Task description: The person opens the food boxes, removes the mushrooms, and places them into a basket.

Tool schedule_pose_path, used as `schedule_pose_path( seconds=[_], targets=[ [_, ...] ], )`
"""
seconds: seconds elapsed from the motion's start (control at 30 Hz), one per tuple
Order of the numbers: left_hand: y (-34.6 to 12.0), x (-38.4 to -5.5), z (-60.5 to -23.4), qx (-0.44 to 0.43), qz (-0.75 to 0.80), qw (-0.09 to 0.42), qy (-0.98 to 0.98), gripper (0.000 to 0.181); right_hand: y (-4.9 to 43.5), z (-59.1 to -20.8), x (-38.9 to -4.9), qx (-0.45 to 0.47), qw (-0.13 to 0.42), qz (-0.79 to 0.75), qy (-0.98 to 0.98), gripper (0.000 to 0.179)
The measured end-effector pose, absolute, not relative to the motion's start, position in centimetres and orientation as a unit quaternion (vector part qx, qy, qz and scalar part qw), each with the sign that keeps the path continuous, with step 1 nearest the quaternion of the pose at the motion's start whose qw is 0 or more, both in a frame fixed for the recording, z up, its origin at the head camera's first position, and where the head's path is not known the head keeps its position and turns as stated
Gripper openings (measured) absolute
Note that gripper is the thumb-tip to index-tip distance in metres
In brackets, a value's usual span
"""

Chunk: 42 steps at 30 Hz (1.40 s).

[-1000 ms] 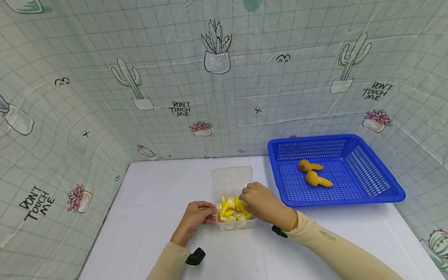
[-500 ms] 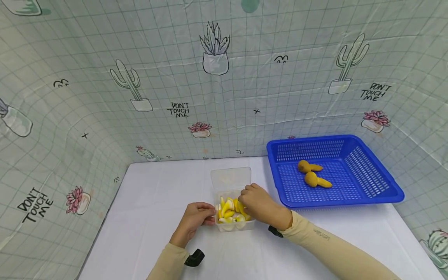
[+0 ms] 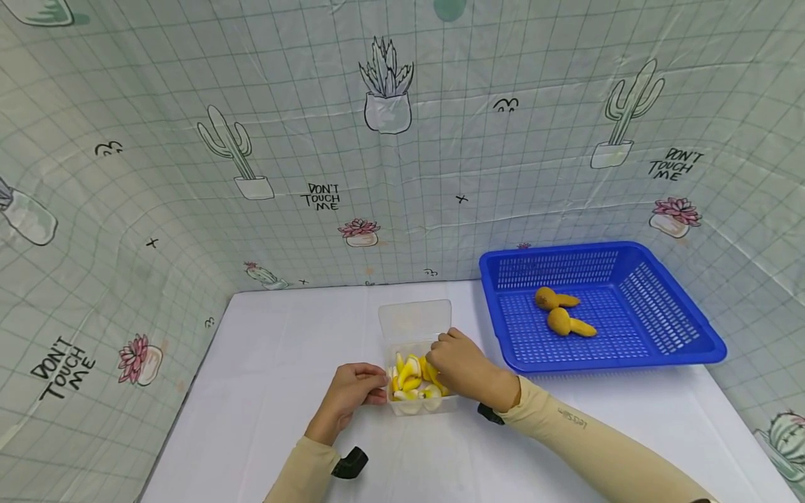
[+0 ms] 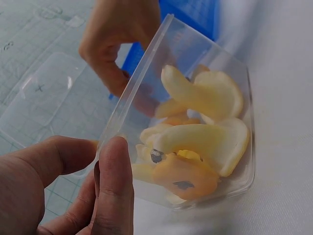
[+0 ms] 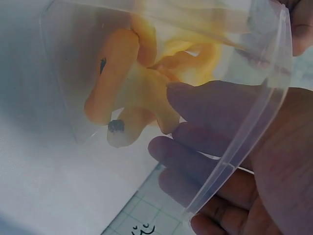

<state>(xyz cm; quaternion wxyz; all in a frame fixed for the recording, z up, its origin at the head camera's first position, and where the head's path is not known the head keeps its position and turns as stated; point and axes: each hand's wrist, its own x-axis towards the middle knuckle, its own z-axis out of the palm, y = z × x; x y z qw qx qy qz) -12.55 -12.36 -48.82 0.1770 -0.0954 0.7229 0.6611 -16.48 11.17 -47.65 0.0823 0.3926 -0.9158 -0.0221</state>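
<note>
A clear plastic box (image 3: 424,405) stands on the white table, its hinged lid (image 3: 415,318) raised at the back. Inside lie several yellow-and-white pieces (image 4: 203,142) with narrow necks, rounded ends and some dark spots. At the box's left side, my left hand (image 3: 354,388) pinches the rim, thumb and fingers on either side of the wall. My right hand (image 3: 464,367) reaches over the right rim into the box. Seen through the wall in the right wrist view, its thumb and fingertips hold the end of a yellow piece (image 5: 164,105). Part of that piece is hidden.
A blue slotted basket (image 3: 503,342) stands at the back right, holding two yellow, round-headed pieces (image 3: 569,323) with tapering tails. Behind the table hangs a gridded cloth (image 3: 409,168) printed with plants. Black camera straps (image 3: 350,462) sit at the wrists.
My right hand and forearm have shifted slightly left, the fingers staying inside the box. My left hand keeps its place at the rim, and the basket's contents look unchanged.
</note>
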Motion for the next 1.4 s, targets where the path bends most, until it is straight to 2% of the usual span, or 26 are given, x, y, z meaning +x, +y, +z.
schedule_pose_path(
  seconds=[0.47, 0.63, 1.07, 1.4],
  targets=[
    [-12.4, -12.6, -49.3, -0.096, 0.664, 0.173, 0.721, 0.023, 10.5, -48.2, -16.3, 0.361, 0.103, 0.050, -0.925, 0.022],
    [-12.5, -12.6, -49.4, -0.091, 0.667, 0.173, 0.719, 0.021, 10.2, -48.2, -16.5, 0.347, 0.088, 0.077, -0.931, 0.024],
    [-12.5, -12.7, -49.5, -0.087, 0.674, 0.173, 0.713, 0.021, 10.2, -47.6, -15.8, 0.352, 0.058, 0.131, -0.925, 0.015],
    [-12.5, -12.7, -49.4, -0.092, 0.666, 0.176, 0.719, 0.024, 11.1, -45.5, -15.0, 0.329, 0.089, 0.175, -0.924, 0.012]
  ],
)
